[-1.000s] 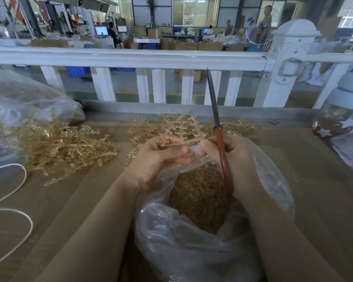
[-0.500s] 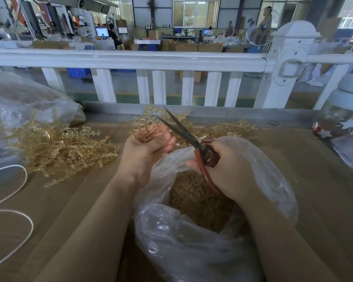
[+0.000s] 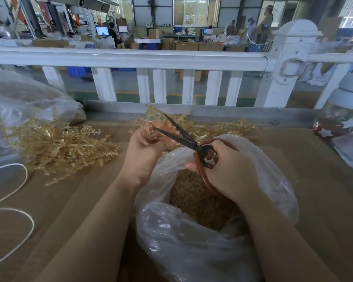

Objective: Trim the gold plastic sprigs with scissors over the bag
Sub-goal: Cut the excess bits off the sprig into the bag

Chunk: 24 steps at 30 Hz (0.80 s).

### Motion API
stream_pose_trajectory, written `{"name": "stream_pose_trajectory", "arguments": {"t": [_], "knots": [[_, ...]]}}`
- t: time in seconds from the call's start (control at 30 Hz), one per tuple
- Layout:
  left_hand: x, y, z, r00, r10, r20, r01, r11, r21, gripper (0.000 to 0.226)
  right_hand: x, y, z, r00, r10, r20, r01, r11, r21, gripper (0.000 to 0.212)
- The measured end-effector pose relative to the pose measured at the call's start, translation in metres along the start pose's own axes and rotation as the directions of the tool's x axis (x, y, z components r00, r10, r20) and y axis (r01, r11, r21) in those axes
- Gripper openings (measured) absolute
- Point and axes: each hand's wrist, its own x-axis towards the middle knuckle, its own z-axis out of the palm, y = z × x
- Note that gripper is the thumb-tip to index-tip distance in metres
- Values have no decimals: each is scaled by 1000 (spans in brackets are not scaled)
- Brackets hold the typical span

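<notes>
While the right hand (image 3: 230, 171) grips the red-handled scissors (image 3: 192, 145) with its fingers curled through and around the loops, the dark blades stand apart, their tips reaching toward the left hand (image 3: 145, 149). That hand's fingers are clenched on a gold sprig (image 3: 171, 119), held up just past the far rim of the clear plastic bag (image 3: 192, 251). Gold trimmings (image 3: 200, 200) fill the bag's open mouth below the right hand. A heap of gold sprigs (image 3: 59, 147) lies on the brown desk (image 3: 324, 190) to the left, and more sprigs (image 3: 232, 127) lie behind the bag near the white railing (image 3: 130, 58). A white cord (image 3: 14, 200) loops at the left edge.
</notes>
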Motion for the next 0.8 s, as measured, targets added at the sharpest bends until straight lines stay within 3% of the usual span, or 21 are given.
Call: {"name": "stream_pose_trajectory", "arguments": {"t": [0.23, 0.47, 0.7, 0.8], "knots": [[1, -1, -1, 1000, -1, 10, 1, 1000, -8, 16, 1, -1, -1, 1000, 12, -16, -12, 1000, -18, 78], [2, -2, -5, 1000, -26, 8, 26, 999, -21, 17, 0, -1, -2, 1000, 9, -20, -9, 1000, -15, 74], [1, -2, -6, 995, -95, -11, 92, 986, -139, 13, 1, -2, -2, 999, 32, -4, -32, 999, 30, 77], [0, -1, -6, 993, -119, -25, 115, 983, -143, 12, 1, -2, -3, 1000, 25, -11, -25, 999, -25, 78]]}}
